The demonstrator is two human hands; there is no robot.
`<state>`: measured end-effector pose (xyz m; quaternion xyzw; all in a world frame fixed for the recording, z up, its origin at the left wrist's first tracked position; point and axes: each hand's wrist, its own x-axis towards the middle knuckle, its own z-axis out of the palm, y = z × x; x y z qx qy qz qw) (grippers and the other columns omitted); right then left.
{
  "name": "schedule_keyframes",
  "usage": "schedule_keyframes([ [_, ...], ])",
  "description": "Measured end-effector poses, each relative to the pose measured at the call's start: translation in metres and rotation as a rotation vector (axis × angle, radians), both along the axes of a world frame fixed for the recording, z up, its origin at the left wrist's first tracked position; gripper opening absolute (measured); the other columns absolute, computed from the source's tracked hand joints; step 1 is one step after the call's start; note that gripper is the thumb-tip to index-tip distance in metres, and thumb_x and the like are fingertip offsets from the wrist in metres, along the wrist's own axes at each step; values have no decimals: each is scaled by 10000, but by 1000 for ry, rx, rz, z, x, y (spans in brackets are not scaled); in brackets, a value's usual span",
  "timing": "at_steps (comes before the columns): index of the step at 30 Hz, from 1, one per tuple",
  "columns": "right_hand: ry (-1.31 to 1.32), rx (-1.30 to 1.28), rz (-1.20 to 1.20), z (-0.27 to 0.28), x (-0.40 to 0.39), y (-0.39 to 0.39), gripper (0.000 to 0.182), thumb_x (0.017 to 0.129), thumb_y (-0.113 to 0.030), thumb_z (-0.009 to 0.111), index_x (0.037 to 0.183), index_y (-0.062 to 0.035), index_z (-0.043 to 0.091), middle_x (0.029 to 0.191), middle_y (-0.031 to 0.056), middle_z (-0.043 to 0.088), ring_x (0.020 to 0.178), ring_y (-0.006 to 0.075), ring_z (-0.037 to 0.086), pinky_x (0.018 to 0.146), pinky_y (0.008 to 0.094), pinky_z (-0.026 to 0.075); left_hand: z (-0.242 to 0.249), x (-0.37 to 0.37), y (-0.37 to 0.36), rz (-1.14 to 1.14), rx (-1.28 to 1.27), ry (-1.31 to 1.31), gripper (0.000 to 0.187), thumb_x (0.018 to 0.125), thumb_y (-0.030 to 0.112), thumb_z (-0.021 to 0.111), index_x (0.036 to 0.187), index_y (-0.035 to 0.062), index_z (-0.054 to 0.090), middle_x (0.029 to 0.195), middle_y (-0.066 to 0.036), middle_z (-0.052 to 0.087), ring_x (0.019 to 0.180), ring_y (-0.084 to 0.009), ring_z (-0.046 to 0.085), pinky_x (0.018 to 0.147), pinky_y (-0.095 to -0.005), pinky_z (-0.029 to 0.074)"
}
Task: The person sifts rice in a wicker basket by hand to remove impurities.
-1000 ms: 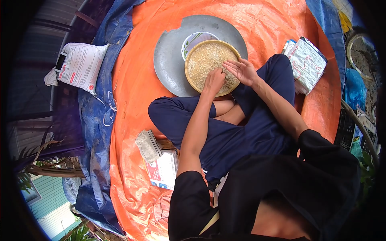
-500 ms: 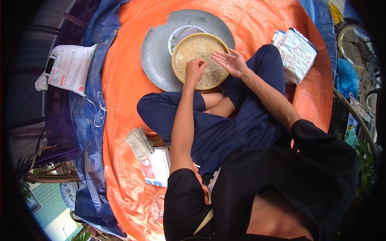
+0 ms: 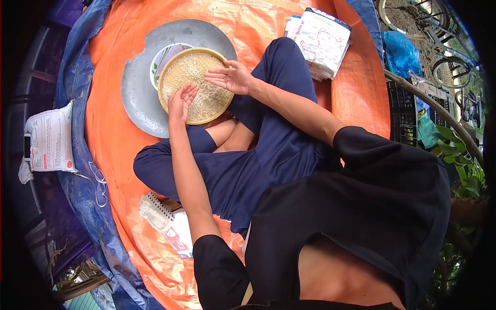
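A round yellow-rimmed winnowing basket (image 3: 163, 99) holds a layer of pale grain (image 3: 191, 70). It overlaps a white leaf-patterned bowl (image 3: 157, 64), and both sit over a large round grey metal tray (image 3: 137, 98) with a notched edge. At the basket's near left side, my left hand (image 3: 181, 102) is palm up, fingers loosely spread and slightly curled, over the grain. My right hand (image 3: 232, 77) lies open across the right rim, palm turned up and fingers pointing left. I see nothing gripped in either hand; whether a few grains lie on the palms is too small to tell.
My crossed legs (image 3: 258, 155) border the basket. An orange tarp (image 3: 113, 155) lies beneath, edged by a blue one (image 3: 77, 129). Around me are a white packet stack (image 3: 325, 44), a spiral notebook (image 3: 156, 212) and a printed white sack (image 3: 51, 139). Bicycles (image 3: 449, 67) stand at right.
My left hand has gone from closed fingers over the grain to an opened palm. My right hand stays open near the rim. The whole view has shifted, so the basket appears further left.
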<state>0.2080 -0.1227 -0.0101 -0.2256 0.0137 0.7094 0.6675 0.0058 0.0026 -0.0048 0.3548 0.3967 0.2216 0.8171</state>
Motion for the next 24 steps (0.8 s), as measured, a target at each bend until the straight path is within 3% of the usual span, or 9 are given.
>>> schedule_keyframes([
  [12,-86,-75,121,2,-9,-2,659,969,-392,401,1362,134,347,1385,279,437,1299,327,452,1100,378,375,1,9,-9,-65,252,115,255,912,35,585,1123,-107,601,1018,-198,679,890,-223,696,766,-247,566],
  [14,-102,-99,125,1,-11,-1,655,979,-389,385,1370,134,335,1394,271,432,1294,316,459,1109,376,368,11,9,-13,-110,255,85,269,909,34,588,1143,-99,593,1025,-180,681,931,-231,689,798,-262,561],
  [22,-121,-104,172,0,-10,0,638,989,-397,361,1362,121,371,1372,260,469,1264,314,498,1061,353,423,-6,3,-6,-125,616,516,214,881,18,556,1065,-82,601,909,-183,703,738,-191,703,645,-233,558],
  [24,-116,-107,166,-1,-10,-1,636,989,-397,361,1359,120,377,1374,260,468,1265,315,497,1056,350,429,-5,3,-6,-131,607,470,194,891,12,566,1054,-89,598,873,-176,704,728,-178,702,634,-239,560],
])
